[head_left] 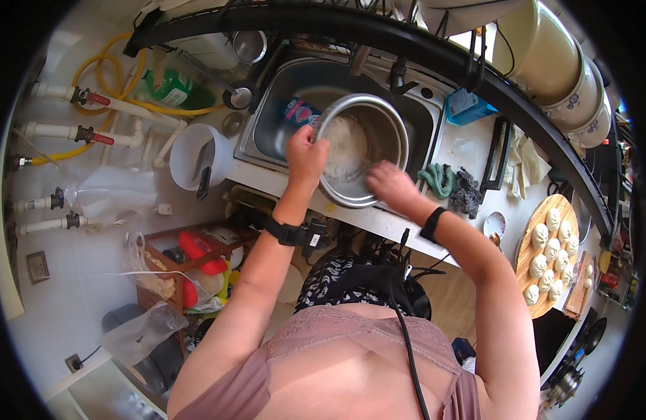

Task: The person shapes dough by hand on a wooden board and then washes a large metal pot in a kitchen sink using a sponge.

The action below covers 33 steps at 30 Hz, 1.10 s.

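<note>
A round stainless-steel pot [393, 123] is tilted over the sink's front edge, with whitish residue or cloudy liquid on its inside. My left hand [308, 152] grips the pot's left rim, thumb over the edge. My right hand [388, 181], blurred, is at the pot's lower right rim; its fingertips reach inside, and whether they hold anything cannot be told. Under the pot lies the steel sink [270, 123], where a blue and pink packet [301, 112] rests left of the pot. The black faucet [400, 79] stands behind.
A white bowl with a knife [203, 181] stands left of the sink. Green and dark grey scrubbing cloths [438, 179] lie on the right counter near a small dish [494, 224] and a wooden board of buns [527, 262]. A black rack [323, 20] arches overhead, holding large enamel basins [543, 58].
</note>
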### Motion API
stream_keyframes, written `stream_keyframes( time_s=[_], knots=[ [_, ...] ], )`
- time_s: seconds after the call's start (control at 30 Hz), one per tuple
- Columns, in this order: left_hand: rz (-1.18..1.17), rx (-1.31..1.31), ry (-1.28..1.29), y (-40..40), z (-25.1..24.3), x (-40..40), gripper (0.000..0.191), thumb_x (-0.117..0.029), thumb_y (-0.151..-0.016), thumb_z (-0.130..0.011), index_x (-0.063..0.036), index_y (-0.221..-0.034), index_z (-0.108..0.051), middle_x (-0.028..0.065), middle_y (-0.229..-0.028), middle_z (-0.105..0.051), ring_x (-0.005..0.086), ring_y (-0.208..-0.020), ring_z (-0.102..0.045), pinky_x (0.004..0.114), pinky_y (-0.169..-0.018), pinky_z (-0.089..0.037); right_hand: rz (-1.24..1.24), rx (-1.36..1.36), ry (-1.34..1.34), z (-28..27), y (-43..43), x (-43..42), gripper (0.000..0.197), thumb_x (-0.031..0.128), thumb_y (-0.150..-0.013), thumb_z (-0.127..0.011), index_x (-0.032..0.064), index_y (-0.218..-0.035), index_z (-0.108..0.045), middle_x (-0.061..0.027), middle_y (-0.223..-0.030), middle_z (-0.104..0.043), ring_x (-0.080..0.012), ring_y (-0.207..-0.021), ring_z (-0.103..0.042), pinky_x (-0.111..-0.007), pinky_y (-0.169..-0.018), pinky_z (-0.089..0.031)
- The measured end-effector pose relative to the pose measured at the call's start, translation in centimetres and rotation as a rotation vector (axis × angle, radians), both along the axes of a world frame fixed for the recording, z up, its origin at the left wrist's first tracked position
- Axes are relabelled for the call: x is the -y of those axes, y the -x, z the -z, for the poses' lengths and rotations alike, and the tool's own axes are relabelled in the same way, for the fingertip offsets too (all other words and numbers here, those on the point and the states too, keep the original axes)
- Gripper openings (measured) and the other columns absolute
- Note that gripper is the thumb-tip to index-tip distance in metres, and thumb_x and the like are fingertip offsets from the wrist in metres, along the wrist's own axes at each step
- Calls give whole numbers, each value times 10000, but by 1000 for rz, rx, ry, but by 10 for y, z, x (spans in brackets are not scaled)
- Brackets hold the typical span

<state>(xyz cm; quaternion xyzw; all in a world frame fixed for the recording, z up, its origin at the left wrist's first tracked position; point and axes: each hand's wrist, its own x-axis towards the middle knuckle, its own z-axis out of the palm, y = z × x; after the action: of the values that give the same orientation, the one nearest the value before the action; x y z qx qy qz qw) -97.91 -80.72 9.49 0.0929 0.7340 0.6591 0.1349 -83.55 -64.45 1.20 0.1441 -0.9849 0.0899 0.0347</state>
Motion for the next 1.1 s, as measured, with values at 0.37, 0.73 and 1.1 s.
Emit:
stream_keyframes(
  time_s=[0.37, 0.73, 1.1],
  knots=[
    [-273, -241, 237, -49, 23, 3, 331, -173, -774, -692, 18, -998, -539, 198, -943, -641, 281, -868, -642, 359, -763, -486, 202, -157, 352, -26, 13, 50, 140, 54, -697, -569, 59, -837, -569, -90, -831, -588, -288, -839, -591, -378, -743, -489],
    [-136, -167, 61, -28, 9, -4, 80, -26, -700, -564, -4, -686, -488, 86, -583, -520, 143, -539, -463, 312, -549, -416, 123, 104, 246, 3, 11, 32, 389, 83, -671, -662, 30, -1046, -573, -159, -1089, -568, -338, -1096, -499, -417, -938, -415],
    [135, -230, 304, 29, -14, 8, 170, -118, -717, -640, -17, -782, -520, 100, -653, -565, 213, -581, -531, 352, -593, -446, -158, -316, 7, -9, 7, 8, 111, 135, -698, -576, 56, -773, -552, -95, -836, -584, -273, -903, -586, -370, -877, -478]
  ],
)
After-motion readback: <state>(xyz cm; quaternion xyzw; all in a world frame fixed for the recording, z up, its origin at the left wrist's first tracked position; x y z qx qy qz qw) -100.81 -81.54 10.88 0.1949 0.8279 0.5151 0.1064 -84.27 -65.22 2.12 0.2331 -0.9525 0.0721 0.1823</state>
